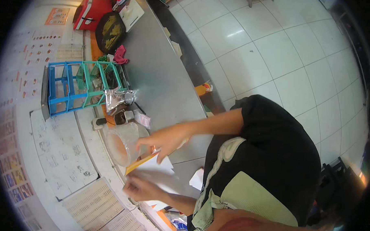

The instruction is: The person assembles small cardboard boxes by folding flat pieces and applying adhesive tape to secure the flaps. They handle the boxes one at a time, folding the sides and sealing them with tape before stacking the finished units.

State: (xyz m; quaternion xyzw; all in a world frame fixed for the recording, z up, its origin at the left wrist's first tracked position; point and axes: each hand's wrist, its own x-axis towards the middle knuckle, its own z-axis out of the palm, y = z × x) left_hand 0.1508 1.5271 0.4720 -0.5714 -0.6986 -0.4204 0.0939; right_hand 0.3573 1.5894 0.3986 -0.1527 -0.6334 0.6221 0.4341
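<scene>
White paper with a yellow-orange edge [154,172] is tilted over the metal counter. My right hand [168,140], the upper one in the picture, grips it by that edge, thumb on the near side and fingers over the far side. Just below the edge's far end, my left hand [145,189] is closed with its fingertips bunched. Whether those fingers pinch a corner of the paper is too blurred to make out. A clear plastic bag or tub [123,144] stands right beside the right fingertips. Next to it lies a small pink-and-white packet [142,119].
Along the wall stands a blue and green plastic rack [86,84]. Beyond it are a dark yellow-patterned bag [110,32], a red insulated bag [94,12] and a white board [131,14]. The steel counter [163,83] runs away from me. An orange-labelled bottle [203,88] sits below its edge.
</scene>
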